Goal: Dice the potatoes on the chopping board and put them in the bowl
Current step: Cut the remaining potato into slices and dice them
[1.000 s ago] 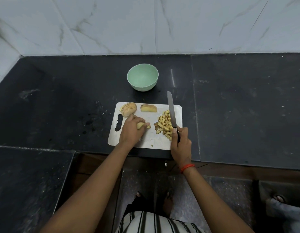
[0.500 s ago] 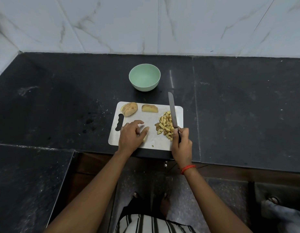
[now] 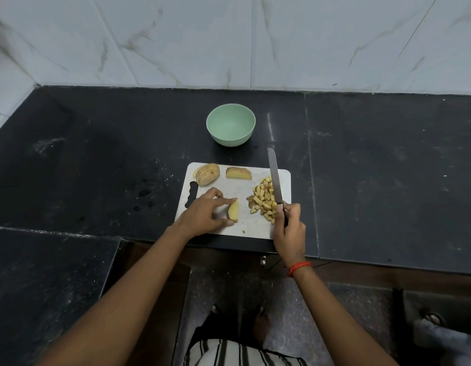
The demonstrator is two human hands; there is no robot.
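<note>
A white chopping board (image 3: 239,192) lies on the black counter. My left hand (image 3: 205,215) pinches a potato wedge (image 3: 233,211) between index finger and thumb near the board's front. My right hand (image 3: 290,228) grips the black handle of a knife (image 3: 274,178), its blade pointing away along the board's right side. A heap of diced potato (image 3: 263,200) lies just left of the blade. A sliced potato half (image 3: 206,174) and another potato piece (image 3: 239,173) rest at the board's far edge. Behind the board stands a pale green bowl (image 3: 230,124) with nothing in it.
The black stone counter (image 3: 387,167) stretches wide on both sides of the board, backed by a white marble wall (image 3: 229,40). A lower counter section (image 3: 44,273) sits at front left. Another person's foot (image 3: 431,318) shows at bottom right.
My left hand turned the potato wedge and set it lengthwise on the board, now pinched at its two ends. The knife and right hand stayed nearly still.
</note>
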